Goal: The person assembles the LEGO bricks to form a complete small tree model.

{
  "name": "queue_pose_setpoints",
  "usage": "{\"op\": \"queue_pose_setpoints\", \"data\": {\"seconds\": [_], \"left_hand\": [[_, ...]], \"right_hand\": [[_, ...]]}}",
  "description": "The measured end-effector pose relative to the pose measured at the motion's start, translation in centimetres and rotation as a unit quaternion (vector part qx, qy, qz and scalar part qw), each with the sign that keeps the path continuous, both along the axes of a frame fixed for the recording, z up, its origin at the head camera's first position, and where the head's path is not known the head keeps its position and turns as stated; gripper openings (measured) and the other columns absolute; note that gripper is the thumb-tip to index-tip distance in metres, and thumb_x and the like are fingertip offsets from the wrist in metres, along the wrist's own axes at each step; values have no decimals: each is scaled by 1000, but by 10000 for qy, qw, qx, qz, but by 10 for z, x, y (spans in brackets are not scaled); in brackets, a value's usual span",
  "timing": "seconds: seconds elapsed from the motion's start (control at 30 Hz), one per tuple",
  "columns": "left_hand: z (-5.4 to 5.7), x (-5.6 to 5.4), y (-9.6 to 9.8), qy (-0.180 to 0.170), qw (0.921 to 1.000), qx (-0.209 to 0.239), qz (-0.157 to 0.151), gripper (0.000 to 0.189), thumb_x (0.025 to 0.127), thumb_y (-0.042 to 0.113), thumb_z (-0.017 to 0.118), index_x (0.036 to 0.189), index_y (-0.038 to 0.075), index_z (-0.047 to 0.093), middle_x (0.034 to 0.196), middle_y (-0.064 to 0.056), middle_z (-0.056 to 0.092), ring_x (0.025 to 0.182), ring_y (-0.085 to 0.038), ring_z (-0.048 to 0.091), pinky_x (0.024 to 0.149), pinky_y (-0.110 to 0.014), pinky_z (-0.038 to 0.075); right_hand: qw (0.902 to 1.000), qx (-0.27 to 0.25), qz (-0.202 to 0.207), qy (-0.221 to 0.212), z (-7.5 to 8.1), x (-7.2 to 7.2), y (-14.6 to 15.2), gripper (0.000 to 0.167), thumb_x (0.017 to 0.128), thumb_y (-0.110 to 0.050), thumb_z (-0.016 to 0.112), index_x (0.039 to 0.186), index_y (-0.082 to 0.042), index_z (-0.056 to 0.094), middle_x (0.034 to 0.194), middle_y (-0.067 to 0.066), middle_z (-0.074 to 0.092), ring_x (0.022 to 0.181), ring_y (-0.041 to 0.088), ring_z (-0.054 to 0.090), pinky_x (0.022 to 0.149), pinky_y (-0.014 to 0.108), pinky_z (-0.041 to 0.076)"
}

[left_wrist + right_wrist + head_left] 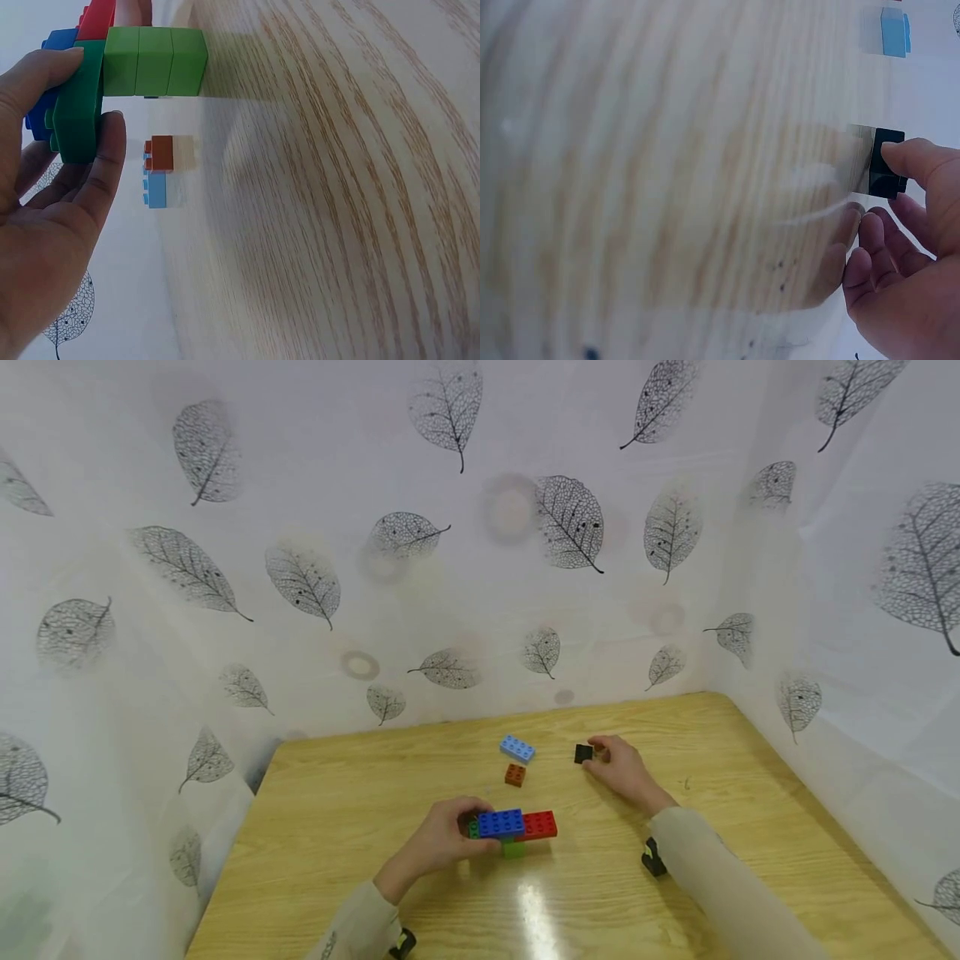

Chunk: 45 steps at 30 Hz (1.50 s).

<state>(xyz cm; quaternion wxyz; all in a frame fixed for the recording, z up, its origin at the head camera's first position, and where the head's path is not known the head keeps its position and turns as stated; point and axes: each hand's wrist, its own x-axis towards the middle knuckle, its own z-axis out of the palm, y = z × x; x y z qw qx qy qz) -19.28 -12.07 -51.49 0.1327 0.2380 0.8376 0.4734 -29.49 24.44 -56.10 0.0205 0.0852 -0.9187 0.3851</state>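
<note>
My left hand [442,835] grips one end of a toy brick build between thumb and fingers. The build has a blue brick [500,822] across the top, a red brick [540,825] reaching right and a dark green brick [78,112] at the held end. Under them stands a column of light green bricks [154,61], its foot at the tabletop in the left wrist view. Farther back, my right hand [621,767] pinches a small black brick [583,753] at the table surface. The right wrist view shows the thumb against the black brick, with the other fingers bent below.
Between the hands and toward the back lie a light blue brick [517,748] and an orange-brown brick [515,775]. The wooden table [337,827] meets a leaf-patterned white curtain [345,627] at the back and both sides.
</note>
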Motion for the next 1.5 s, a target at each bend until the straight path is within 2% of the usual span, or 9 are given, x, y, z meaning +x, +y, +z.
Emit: {"op": "queue_pose_setpoints", "data": {"seconds": [0.13,0.4,0.67,0.83,1.1,1.5], "left_hand": [[-1,0,0,-20,10000,44,-7,39,89,27,87,123,13,71,113,0,72,88,-9,60,76,-22,50],[-3,-1,0,-32,10000,61,10,39,90,27,86,122,13,71,113,-2,71,89,-10,60,76,-22,50],[-3,-1,0,-61,10000,58,43,38,89,26,87,122,13,72,112,-2,71,89,-11,61,76,-23,50],[-3,-1,0,-31,10000,-15,41,38,89,27,87,121,14,72,110,-1,71,90,-11,59,76,-23,49],[-2,-1,0,-8,10000,-19,17,37,89,27,87,121,14,72,112,0,71,89,-11,60,76,-23,50],[0,-2,1,-79,9999,-89,44,35,90,27,87,120,15,72,110,-1,71,90,-14,60,76,-23,50]], "right_hand": [[10000,80,-29,47,2,0,0,46,98,-16,73,136,6,62,124,26,66,107,36,65,93,56,53],[9998,-63,49,-176,12,6,-1,47,100,-21,73,138,3,61,125,22,68,106,33,68,88,48,56],[9983,-127,523,-214,34,21,-13,44,98,-25,75,135,-2,65,125,16,70,96,21,65,74,34,52],[9965,-224,793,-162,41,31,-21,43,96,-25,77,132,-3,66,120,14,70,94,19,64,70,31,52],[9944,-313,1011,-77,49,46,-30,39,93,-25,80,126,-8,69,116,9,70,93,18,63,65,29,53],[9902,-181,1380,82,63,68,-47,36,93,-28,81,124,-13,71,112,-1,70,96,16,63,75,28,49]]}}
